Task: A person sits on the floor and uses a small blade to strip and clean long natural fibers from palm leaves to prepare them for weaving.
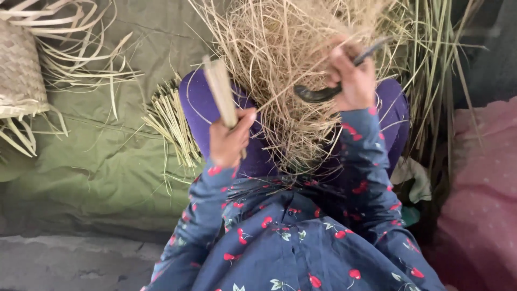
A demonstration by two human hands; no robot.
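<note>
Green cloth (107,156) lying under everything; I'm taking straw heap (291,70) on lap as landmark. Left of heap, left hand (229,141) is clenching fully round flat pale strips (219,89), keeping them upright, seemingly clear of tangle. At heap's right, right hand (355,81) is gripping dark curved blade (322,92) tight, tip pointing into fibres. Woven basket (19,70) sitting far left of heap.

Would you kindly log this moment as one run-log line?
left hand: grips flat stalk | right hand: holds dark curved blade | dry fibre tangle over lap | green cloth beneath
</note>
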